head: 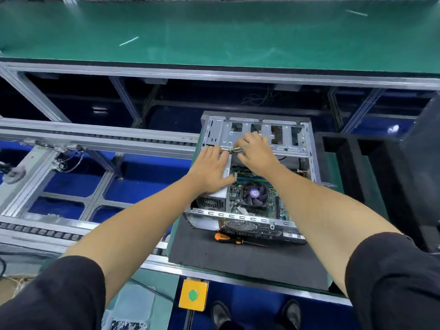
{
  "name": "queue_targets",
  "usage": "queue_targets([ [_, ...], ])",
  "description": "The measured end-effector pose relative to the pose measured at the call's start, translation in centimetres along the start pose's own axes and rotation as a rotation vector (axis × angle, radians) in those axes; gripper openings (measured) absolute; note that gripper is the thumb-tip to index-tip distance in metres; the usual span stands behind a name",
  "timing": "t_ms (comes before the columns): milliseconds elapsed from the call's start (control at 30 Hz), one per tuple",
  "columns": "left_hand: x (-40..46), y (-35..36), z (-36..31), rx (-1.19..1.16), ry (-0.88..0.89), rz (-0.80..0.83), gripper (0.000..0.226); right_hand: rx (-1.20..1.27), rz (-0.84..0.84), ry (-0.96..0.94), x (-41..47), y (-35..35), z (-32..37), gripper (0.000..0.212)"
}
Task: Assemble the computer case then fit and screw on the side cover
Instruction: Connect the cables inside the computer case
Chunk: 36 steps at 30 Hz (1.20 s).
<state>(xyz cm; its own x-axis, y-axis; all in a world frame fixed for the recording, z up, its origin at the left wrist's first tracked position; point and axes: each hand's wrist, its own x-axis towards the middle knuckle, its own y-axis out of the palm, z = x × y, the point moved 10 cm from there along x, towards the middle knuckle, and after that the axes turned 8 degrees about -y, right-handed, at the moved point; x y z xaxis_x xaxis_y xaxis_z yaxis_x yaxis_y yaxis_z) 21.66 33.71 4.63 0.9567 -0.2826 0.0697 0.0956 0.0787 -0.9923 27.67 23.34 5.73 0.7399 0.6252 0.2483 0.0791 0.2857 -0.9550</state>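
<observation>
An open computer case (309, 167) lies on a dark foam mat (238, 258), its inside facing up. The motherboard with a CPU fan (254, 194) shows in the middle, and a silver drive cage (281, 136) spans the far end. My left hand (212, 170) rests flat, fingers straight, on the silver power supply (220, 195) at the case's left side. My right hand (256, 153) reaches over the drive cage's near edge, its fingers curled round a bundle of coloured cables (234, 150). The side cover is not in view.
An orange-handled screwdriver (228, 238) lies on the mat just in front of the case. A black foam tray (357, 167) stands to the right. A yellow box with a green button (193, 295) sits below the conveyor rail (95, 139). A green bench (214, 32) runs behind.
</observation>
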Motion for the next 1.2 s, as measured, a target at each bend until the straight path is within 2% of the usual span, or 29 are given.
queue_targets([
  [67, 0.0, -0.2, 0.0, 0.004, -0.009, -0.012, 0.07, -0.01, 0.064, -0.098, 0.1, 0.5, 0.4, 0.03],
  [200, 0.1, -0.2, 0.3, -0.015, -0.044, -0.032, 0.075, -0.058, 0.097, -0.133, -0.4, 1.2, -0.1, 0.034],
  [400, 1.1, -0.1, 0.8, -0.072, -0.123, -0.072, 0.06, -0.183, 0.097, -0.218, 0.3, 1.9, 0.3, 0.036],
  [733, 2.5, -0.9, 0.1, -0.055, 0.244, -0.1, 0.037, 0.039, 0.116, -0.115, 1.8, 1.9, -2.0, 0.025],
  [867, 2.7, -0.7, 0.2, 0.055, 0.238, -0.139, 0.044, 0.075, 0.106, -0.098, 1.9, 1.7, -2.1, 0.035],
  [1000, 2.3, -0.3, 0.8, 0.027, 0.168, -0.062, 0.057, 0.104, 0.111, -0.086, 1.7, 1.6, -1.9, 0.045],
  [1100, 1.4, 0.4, 1.1, 0.034, 0.181, 0.026, 0.074, 0.115, 0.105, -0.07, 1.8, 1.7, -2.1, 0.042],
  [1200, 1.1, 1.1, 1.9, -0.087, 0.065, 0.073, 0.077, 0.11, 0.118, -0.072, 2.0, 2.1, -2.3, 0.035],
])
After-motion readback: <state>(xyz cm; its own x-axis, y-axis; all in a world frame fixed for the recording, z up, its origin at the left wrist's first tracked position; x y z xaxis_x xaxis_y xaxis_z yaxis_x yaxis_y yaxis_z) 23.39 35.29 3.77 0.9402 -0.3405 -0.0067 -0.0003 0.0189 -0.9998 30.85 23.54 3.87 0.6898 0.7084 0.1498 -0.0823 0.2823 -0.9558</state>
